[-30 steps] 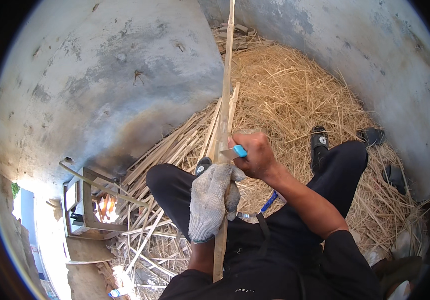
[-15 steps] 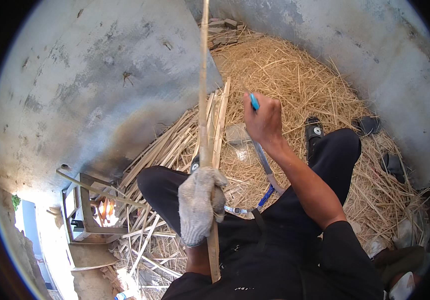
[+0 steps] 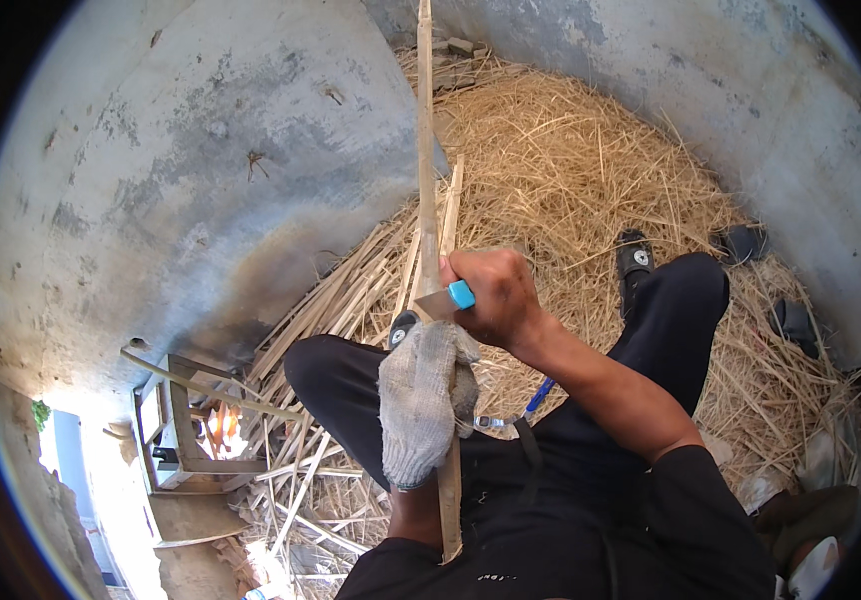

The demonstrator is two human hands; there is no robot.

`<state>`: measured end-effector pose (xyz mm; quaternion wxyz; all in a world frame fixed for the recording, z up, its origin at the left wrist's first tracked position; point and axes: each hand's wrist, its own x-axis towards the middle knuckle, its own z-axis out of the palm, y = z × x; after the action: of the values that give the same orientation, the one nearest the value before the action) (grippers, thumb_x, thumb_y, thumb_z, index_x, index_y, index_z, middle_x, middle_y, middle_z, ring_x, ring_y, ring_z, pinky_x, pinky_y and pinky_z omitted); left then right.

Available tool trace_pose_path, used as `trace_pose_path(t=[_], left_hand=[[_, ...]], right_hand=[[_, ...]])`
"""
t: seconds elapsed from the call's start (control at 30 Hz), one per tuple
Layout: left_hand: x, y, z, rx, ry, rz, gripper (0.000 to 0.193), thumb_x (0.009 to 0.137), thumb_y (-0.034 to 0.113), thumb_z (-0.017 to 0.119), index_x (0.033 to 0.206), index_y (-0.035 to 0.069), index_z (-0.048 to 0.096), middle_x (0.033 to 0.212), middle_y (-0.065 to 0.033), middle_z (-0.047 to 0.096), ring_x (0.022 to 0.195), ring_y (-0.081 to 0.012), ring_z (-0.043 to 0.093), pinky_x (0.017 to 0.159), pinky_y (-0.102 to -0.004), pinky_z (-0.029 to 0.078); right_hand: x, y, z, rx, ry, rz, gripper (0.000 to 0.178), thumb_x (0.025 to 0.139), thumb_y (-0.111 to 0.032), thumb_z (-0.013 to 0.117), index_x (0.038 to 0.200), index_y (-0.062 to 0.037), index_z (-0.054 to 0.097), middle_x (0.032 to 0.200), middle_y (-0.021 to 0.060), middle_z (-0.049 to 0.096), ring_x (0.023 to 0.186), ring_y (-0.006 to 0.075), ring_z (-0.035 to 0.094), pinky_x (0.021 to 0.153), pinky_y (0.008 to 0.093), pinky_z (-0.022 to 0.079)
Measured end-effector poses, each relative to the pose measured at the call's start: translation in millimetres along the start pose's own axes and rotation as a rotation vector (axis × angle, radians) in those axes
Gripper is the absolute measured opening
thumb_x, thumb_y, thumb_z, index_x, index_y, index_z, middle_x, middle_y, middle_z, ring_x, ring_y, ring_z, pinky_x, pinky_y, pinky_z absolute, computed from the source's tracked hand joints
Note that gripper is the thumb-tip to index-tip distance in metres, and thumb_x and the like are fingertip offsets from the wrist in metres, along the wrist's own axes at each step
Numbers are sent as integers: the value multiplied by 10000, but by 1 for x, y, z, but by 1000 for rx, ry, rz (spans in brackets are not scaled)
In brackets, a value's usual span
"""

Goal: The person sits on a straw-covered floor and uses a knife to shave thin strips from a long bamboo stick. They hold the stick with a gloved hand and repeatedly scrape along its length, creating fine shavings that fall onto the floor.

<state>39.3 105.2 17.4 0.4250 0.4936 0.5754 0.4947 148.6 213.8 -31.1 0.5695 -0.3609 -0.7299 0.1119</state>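
Observation:
My left hand (image 3: 420,400), in a pale knitted work glove, is closed round a long split strip of bamboo or wood (image 3: 426,160). The strip stands lengthwise before me, its lower end over my lap and its far end past the top of the view. My bare right hand (image 3: 498,297) grips a knife (image 3: 461,294) with a turquoise handle. Its blade lies against the strip just above the glove. My fingers partly hide the handle.
Pale split strips (image 3: 350,290) lie piled at the left, beside a wooden frame (image 3: 212,465). Straw-like shavings (image 3: 570,150) cover the ground ahead. Worn grey walls (image 3: 230,130) curve round both sides. A blue-handled tool (image 3: 540,394) lies by my lap, partly hidden.
My right hand has come down and left, bringing the knife from beside the strip onto it. My gloved left hand and the strip have shifted slightly right.

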Motion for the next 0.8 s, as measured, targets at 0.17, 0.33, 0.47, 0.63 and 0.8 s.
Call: trace_pose_path(t=[0.17,0.33,0.47,0.63,0.8], left_hand=[[-29,3,3,-11,-271,92,342,1033,290,467,858,42,624,569,6,498,441,-80,447,425,-268,346],[-10,19,4,-175,-48,-115,335,1038,262,462,873,12,612,489,4,434,373,-68,390,367,-237,302],[-9,22,6,-143,-81,-110,349,1035,272,461,866,7,614,503,-9,451,377,-73,398,369,-241,296],[-6,15,10,-145,-99,-153,343,1030,274,470,875,8,620,535,-16,478,399,-76,411,388,-246,299],[-8,4,13,30,-34,32,348,1025,295,483,869,12,613,537,-4,477,401,-72,406,384,-239,293]], right_hand=[[34,57,-14,-267,7,546,367,923,-159,559,580,-40,504,452,92,482,377,183,498,383,357,367],[15,42,-22,-183,143,227,376,940,-174,529,580,-67,543,436,75,500,363,175,505,354,346,372],[7,18,-18,14,23,152,352,919,-164,560,590,-41,527,458,122,490,379,243,514,402,366,393],[-2,6,-10,113,33,43,259,830,-115,589,609,-20,493,523,169,490,452,314,550,453,373,415],[-1,-1,-13,50,31,25,340,905,-159,578,593,-27,547,495,164,544,418,315,578,420,408,444]])
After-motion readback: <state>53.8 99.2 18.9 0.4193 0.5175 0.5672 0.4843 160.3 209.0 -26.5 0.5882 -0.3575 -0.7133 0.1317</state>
